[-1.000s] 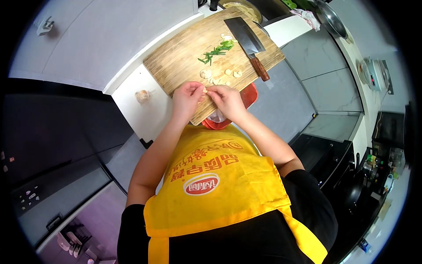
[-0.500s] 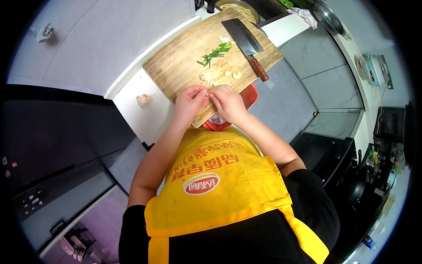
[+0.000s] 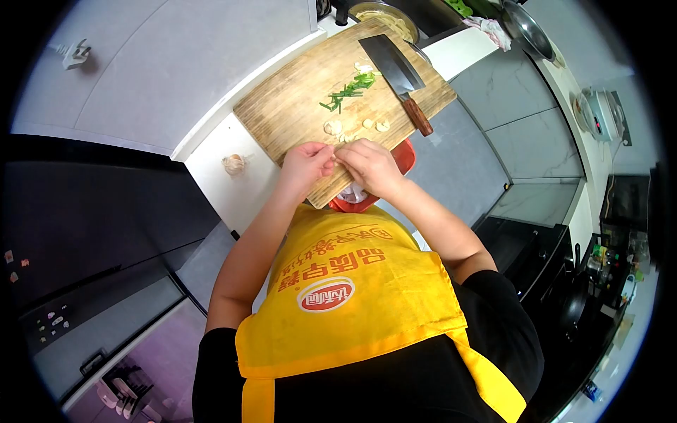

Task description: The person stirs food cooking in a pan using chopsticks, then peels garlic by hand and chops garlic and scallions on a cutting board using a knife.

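Over the near edge of the wooden cutting board (image 3: 282, 95), my left hand (image 3: 307, 168) and my right hand (image 3: 368, 166) meet fingertip to fingertip. Both are closed in a pinch on a small garlic clove, mostly covered by the fingers. Just beyond them lie several pale garlic cloves (image 3: 333, 127). Cut green onion (image 3: 349, 92) sits in a small pile farther up the board. To its right rests a cleaver (image 3: 393, 65) with a wooden handle, its blade lying flat. A whole garlic bulb (image 3: 233, 164) stands on the white counter (image 3: 222, 194) left of the board.
Beneath the board's near right edge is a red bin (image 3: 404, 156) with a pale plastic bag. A pan (image 3: 388, 17) of pale food stands behind the board. At the back right are a metal bowl (image 3: 527, 30) and a cloth (image 3: 489, 32).
The fingers of both hands have shifted slightly while staying pinched together. The whole view has moved a little. Cleaver, green onion and garlic on the board lie as before.
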A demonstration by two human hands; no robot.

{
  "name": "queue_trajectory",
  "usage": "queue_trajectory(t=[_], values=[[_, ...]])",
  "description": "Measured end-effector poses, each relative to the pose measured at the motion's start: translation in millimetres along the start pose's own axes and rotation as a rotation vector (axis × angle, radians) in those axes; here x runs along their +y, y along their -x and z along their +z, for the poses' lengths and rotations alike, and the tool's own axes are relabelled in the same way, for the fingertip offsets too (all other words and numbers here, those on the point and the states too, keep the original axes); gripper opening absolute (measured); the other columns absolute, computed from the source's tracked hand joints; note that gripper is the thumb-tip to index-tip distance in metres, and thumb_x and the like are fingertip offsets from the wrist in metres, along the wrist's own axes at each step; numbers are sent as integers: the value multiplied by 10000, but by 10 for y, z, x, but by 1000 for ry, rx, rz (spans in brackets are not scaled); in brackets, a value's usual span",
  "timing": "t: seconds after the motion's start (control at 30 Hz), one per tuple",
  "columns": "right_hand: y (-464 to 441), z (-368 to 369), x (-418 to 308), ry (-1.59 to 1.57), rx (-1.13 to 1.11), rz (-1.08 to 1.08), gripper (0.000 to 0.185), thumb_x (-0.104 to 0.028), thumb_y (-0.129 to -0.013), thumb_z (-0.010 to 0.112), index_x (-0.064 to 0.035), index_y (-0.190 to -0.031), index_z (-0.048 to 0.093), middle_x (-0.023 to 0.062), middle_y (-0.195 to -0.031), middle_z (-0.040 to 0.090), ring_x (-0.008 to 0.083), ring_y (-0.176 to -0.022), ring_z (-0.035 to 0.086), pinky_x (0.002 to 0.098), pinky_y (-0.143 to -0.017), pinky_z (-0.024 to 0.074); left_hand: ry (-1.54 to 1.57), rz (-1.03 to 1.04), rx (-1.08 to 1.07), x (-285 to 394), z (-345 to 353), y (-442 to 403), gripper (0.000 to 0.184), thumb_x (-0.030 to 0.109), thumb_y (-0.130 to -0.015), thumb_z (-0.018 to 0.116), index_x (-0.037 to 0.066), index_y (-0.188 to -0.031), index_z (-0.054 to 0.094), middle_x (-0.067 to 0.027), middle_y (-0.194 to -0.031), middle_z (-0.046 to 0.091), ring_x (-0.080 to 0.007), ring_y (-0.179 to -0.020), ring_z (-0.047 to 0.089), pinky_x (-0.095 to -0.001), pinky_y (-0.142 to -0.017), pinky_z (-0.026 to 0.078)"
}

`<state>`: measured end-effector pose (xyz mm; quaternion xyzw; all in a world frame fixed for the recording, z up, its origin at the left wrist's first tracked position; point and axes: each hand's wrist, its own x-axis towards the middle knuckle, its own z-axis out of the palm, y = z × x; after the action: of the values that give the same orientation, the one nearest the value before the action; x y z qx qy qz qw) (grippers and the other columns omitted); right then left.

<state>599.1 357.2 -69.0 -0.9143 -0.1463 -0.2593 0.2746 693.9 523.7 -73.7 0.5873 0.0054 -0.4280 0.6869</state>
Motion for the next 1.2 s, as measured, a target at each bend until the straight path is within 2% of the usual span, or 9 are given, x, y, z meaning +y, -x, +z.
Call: queue_trajectory(t=[0.07,0.2,0.47,0.6,0.77,0.8,0.93,1.07,1.2], values=[[-20,1,-31,2,-3,33,183,-72,-794,693,-89,-974,669,49,-936,663,265,-837,643,361,-715,545,-226,35,56,29,34,13,150,148,-974,665,2,-1003,677,-29,-840,666,-88,-721,603,-229,-657,519],[-14,23,-30,-75,-33,30,101,-65,-824,670,-74,-921,642,78,-889,638,293,-819,631,387,-704,535,-183,106,64,-101,-14,-94,200,187,-954,704,-12,-939,693,-39,-756,676,-82,-622,597,-227,-587,513],[-3,92,-79,-348,-124,473,111,-137,-934,591,-26,-935,593,167,-892,622,389,-855,616,458,-755,510,-220,149,-52,-97,-39,-32,225,145,-940,715,-27,-1082,689,-69,-898,717,-95,-750,653,-227,-665,535],[14,83,-86,-355,-102,481,117,-133,-939,586,-17,-932,595,179,-890,620,389,-853,619,447,-752,506,-216,151,-80,-71,-66,22,239,116,-942,702,-9,-1141,660,-40,-940,693,-92,-847,636,-227,-730,514],[53,55,-33,-492,12,690,128,-138,-967,592,-10,-955,599,148,-846,616,289,-785,615,365,-729,496,-358,194,4,-41,-116,80,267,70,-899,724,13,-1152,662,-58,-1039,699,-101,-892,644,-240,-752,521],[83,60,9,-550,6,719,132,-145,-978,601,-13,-975,608,81,-841,618,175,-775,586,309,-721,488,-357,192,4,-72,-148,69,267,70,-899,724,13,-1152,662,-58,-1039,699,-101,-892,644,-240,-752,521],[149,-15,73,-756,10,826,136,-161,-1002,591,-30,-1004,626,-25,-876,600,51,-799,526,233,-718,461,-654,485,41,-163,-179,73,261,59,-880,741,14,-1129,681,-57,-1049,702,-111,-929,649,-254,-792,527],[190,-26,102,-845,5,821,125,-159,-1004,586,-41,-999,625,-23,-888,612,57,-777,530,225,-708,459,-992,844,142,-90,-36,82,259,40,-867,751,-6,-1114,687,-76,-1044,703,-120,-925,656,-260,-812,528],[161,-8,63,-1129,2,928,127,-164,-1009,584,-43,-1040,608,2,-906,640,66,-762,557,223,-686,469,-519,453,18,-191,88,-39,231,93,-854,762,22,-1068,708,-75,-964,722,-138,-869,691,-275,-807,551]])
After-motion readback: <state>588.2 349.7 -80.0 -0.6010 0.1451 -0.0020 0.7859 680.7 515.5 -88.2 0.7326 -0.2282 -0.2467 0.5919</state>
